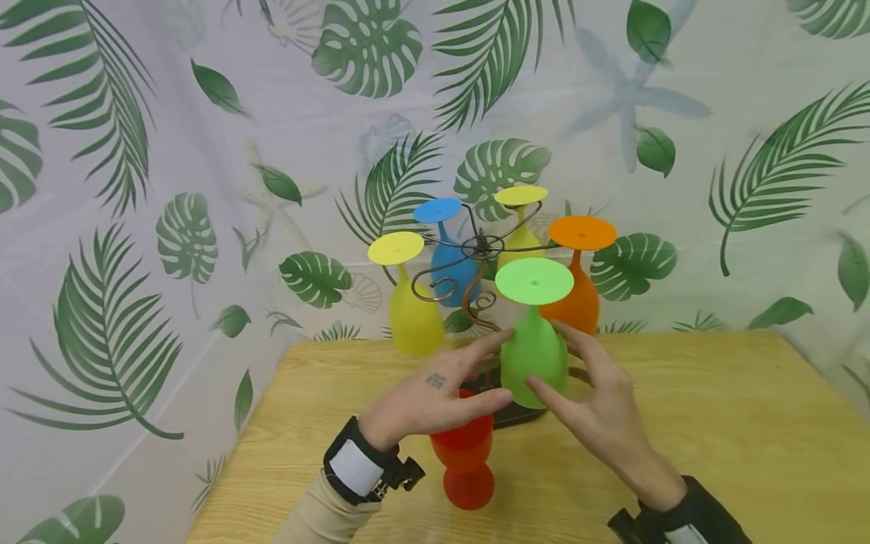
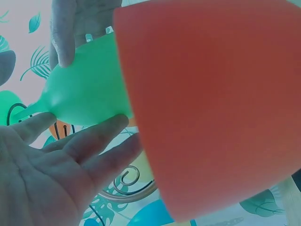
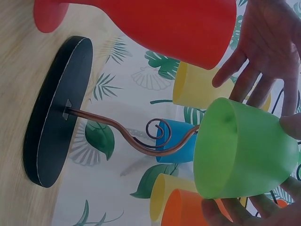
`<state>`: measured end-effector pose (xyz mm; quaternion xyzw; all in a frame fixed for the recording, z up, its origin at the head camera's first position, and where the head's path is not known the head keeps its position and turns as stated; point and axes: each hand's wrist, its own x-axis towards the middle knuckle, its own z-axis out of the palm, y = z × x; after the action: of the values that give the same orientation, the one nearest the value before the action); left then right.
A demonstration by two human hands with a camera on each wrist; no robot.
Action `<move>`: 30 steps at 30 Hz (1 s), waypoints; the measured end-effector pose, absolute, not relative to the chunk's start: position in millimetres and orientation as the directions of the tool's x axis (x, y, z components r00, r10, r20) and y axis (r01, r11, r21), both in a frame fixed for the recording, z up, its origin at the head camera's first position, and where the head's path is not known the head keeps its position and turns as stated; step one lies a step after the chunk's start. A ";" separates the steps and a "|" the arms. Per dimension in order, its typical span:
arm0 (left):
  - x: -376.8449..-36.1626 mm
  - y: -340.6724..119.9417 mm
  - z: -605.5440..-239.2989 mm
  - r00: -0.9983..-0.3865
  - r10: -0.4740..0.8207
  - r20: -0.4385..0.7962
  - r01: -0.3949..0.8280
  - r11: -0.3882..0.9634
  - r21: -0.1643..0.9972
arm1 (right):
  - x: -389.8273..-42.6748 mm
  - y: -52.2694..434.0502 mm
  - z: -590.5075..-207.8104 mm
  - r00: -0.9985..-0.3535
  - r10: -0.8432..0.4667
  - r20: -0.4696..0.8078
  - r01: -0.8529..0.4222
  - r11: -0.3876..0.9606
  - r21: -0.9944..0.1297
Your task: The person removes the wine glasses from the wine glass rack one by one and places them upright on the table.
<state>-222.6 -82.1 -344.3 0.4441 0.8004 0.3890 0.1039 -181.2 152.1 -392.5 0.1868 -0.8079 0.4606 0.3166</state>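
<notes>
Both hands meet at a green goblet (image 1: pixel 534 355) that hangs upside down, foot uppermost, on a coiled copper wire rack (image 1: pixel 476 266) whose dark oval base (image 1: pixel 516 414) sits on the wooden desk (image 1: pixel 714 423) near the middle, towards its rear edge. The left hand (image 1: pixel 435 393) lies on the bowl's left side with fingers straight and spread; the left wrist view shows its fingertips (image 2: pixel 115 123) touching the green bowl, so the grip is flat and not curled round it. The right hand (image 1: pixel 598 400) cups the bowl from the right, thumb low on the front and fingers up the far side, lightly bent against the wall; the right wrist view shows a fingertip (image 3: pixel 291 125) and thumb on opposite sides of the bowl, a loose pinching grip. A red goblet (image 1: pixel 465 457) stands upright on the desk just in front of the base, under the left hand, close to the front edge. Also hanging upside down on the rack are a yellow goblet (image 1: pixel 411 317) at the left, a blue goblet (image 1: pixel 451 264) and a second yellow goblet (image 1: pixel 519 227) behind, and an orange goblet (image 1: pixel 578 291) at the right, just behind the right hand's fingers. A leaf-printed cloth (image 1: pixel 170 189) forms the backdrop.
</notes>
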 end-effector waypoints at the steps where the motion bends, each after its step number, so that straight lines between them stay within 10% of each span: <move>1: -222.3 -82.5 -343.6 -0.588 0.789 0.178 0.627 0.306 0.717 | -181.6 151.9 -392.1 -0.729 -0.015 0.684 -0.597 0.504 -0.625; 30: -222.4 -88.9 -341.9 -0.647 0.740 0.183 0.652 0.412 0.636 | -189.7 145.3 -388.6 -0.772 -0.053 0.634 -0.560 0.528 -0.638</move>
<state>-222.4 -88.9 -341.9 0.4154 0.8379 0.3483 0.0635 -189.7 145.3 -388.6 0.1853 -0.8271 0.4491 0.2826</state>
